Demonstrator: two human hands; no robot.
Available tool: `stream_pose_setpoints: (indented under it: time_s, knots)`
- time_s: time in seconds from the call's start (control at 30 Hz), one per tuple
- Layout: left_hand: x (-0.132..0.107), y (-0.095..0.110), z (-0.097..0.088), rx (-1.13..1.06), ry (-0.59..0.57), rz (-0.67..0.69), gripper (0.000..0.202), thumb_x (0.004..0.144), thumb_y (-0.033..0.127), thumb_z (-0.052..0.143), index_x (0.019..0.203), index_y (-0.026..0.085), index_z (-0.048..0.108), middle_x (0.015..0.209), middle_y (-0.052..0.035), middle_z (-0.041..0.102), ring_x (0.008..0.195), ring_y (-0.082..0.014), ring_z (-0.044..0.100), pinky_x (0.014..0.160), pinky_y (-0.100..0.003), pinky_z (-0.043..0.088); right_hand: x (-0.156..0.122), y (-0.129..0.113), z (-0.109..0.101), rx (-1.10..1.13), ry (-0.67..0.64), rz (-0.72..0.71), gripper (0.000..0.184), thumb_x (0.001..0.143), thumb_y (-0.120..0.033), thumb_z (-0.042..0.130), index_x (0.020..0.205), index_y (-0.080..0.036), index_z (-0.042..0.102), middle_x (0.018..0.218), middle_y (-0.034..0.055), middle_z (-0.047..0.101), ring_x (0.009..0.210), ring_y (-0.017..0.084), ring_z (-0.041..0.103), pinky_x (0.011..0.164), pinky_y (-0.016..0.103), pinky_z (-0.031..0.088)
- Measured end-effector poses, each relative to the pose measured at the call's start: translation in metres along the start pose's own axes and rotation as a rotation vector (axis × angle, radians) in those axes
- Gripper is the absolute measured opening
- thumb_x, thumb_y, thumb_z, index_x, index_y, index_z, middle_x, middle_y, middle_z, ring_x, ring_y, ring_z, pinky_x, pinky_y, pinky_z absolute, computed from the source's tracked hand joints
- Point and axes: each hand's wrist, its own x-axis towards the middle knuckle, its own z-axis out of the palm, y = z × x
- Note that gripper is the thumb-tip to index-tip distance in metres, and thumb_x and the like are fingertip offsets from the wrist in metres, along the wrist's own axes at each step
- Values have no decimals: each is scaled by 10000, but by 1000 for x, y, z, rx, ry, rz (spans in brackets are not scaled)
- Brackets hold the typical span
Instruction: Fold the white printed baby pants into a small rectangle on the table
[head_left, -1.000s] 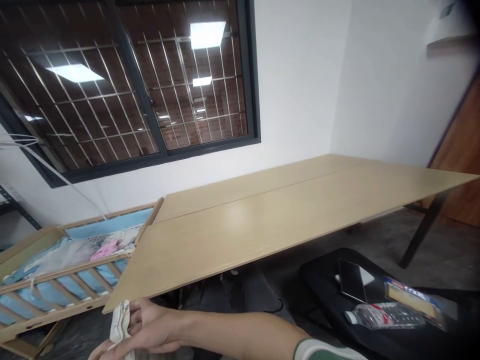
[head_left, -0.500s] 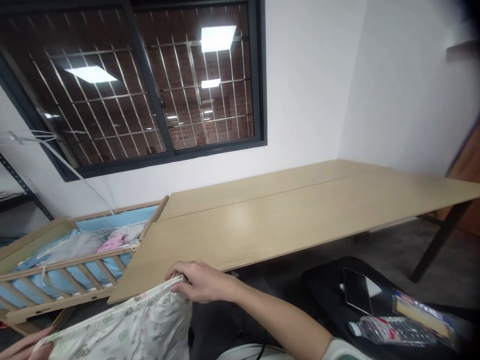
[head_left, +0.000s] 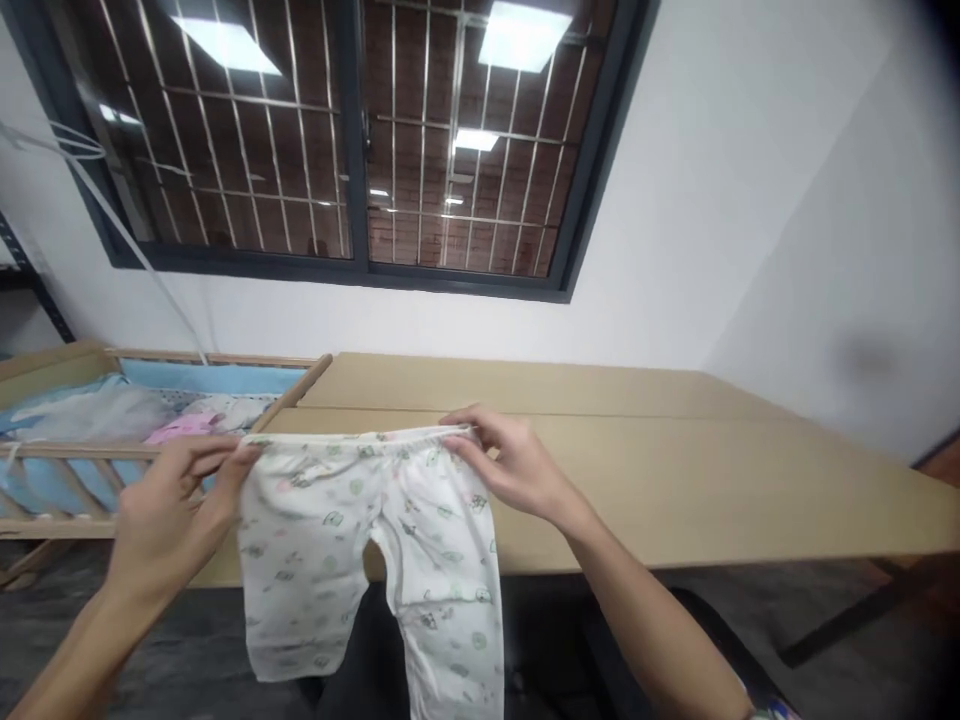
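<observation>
Stretched between my hands is a pair of small white baby pants (head_left: 315, 540) with a green and grey print. My left hand (head_left: 176, 505) pinches the waistband's left corner, thumb over the cloth. At the right corner, my right hand (head_left: 506, 460) grips the waistband between thumb and fingers. Both legs hang down in front of the table's near edge, and the lower end of the right leg runs out of view.
A long wooden table (head_left: 675, 470) runs along the wall below a barred window (head_left: 367, 150). To its left stands a wooden crib (head_left: 75, 450) with blue lining, holding pale and pink cloths. A black seat (head_left: 720, 640) shows at the lower right.
Both hands have risen with the pants, which are now spread and hanging in front of me, legs visible. My view has shifted, and the phone and bottle are out of sight.
</observation>
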Motion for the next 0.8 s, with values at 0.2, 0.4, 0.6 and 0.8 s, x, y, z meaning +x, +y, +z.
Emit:
stream_pose_setpoints:
  time_s: [0.2, 0.4, 0.6, 0.8]
  knots:
    - [61, 5, 136, -32, -294, -4, 374, 999, 565, 402, 1088, 234, 550, 1055, -38, 713, 940, -221, 684, 799, -321, 523, 55, 127, 1, -102, -52, 248, 246, 987, -384, 557, 1106, -212, 686, 1032, 66, 720, 796, 188, 648, 703, 279, 480]
    - [82, -26, 279, 222, -600, 10, 279, 1046, 345, 318, 1041, 179, 542, 1092, -129, 675, 1055, -259, 626, 871, -340, 457, 89, 288, 55, -258, -82, 453, 135, 928, -162, 568, 1014, -155, 671, 886, 36, 703, 820, 166, 619, 742, 238, 435]
    - [78, -41, 340, 370, -654, -29, 296, 1037, 282, 332, 1118, 111, 559, 1189, -222, 642, 1141, -311, 586, 919, -380, 424, 97, 355, 89, -316, -55, 497, 151, 897, -128, 598, 1009, -163, 693, 1054, 81, 671, 1048, 206, 578, 949, 289, 387]
    - [83, -17, 328, 421, -680, -25, 341, 1028, 270, 331, 1217, 70, 532, 1268, -258, 597, 1227, -332, 528, 989, -415, 390, 101, 379, 98, -291, -47, 556, 224, 920, -207, 619, 1134, -172, 675, 1110, 101, 642, 1135, 225, 541, 1019, 329, 361]
